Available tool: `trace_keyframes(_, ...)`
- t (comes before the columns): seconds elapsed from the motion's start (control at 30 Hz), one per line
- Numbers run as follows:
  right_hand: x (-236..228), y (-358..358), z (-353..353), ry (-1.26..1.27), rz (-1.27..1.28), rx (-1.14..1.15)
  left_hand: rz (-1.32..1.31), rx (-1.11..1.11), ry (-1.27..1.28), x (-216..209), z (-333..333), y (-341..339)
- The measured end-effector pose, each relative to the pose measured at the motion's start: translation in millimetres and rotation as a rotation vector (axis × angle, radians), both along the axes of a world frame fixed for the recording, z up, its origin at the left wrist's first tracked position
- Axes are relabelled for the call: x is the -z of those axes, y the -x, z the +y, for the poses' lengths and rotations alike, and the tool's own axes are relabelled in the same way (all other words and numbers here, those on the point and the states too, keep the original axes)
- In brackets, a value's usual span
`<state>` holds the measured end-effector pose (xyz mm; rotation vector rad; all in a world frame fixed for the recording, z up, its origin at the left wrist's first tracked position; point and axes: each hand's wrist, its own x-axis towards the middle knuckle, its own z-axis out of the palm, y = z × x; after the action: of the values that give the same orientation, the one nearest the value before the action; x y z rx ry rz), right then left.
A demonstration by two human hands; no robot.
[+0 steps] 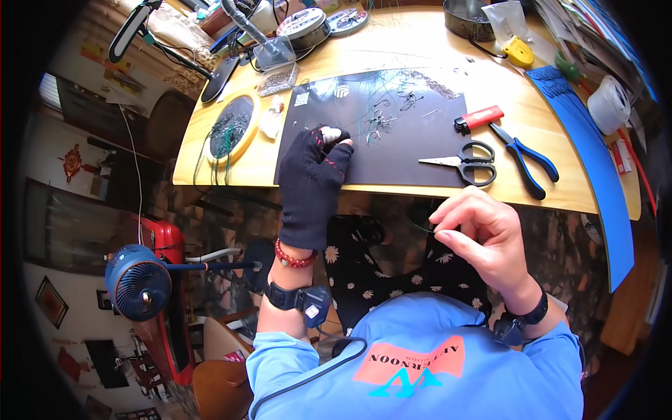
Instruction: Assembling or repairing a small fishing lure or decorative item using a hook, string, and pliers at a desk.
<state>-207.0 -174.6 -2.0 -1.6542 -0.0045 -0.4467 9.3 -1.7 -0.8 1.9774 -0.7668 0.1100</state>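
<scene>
Two fingertips of the right hand (484,234), thumb and forefinger, were pinched on a thin line (424,229), right of centre in the frame. Left of centre, the left hand (311,171), in a black glove with white wrapping (330,134) on one finger, was curled with its thumb and finger close; whether it held anything could not be told. It lay over the left part of a dark mat (392,159), which bore tangled small hooks (380,120) toward upper centre. Scissors (469,162) overlapped the mat's right edge, near a red lighter (484,118) and blue-handled pliers (516,145). At upper left, a yellow-rimmed tray (257,112) held a dark heap (229,129).
</scene>
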Motion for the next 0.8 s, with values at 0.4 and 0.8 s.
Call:
trace_keyframes(0.4, 3, 11, 5, -0.443, 0.225, -0.137, 0.146, 0.091, -0.010, -1, -24, -17)
trace_keyframes(0.8, 9, 4, 7, -0.507, 0.252, -0.162, -0.389, 0.269, -0.173, -10, -46, -18)
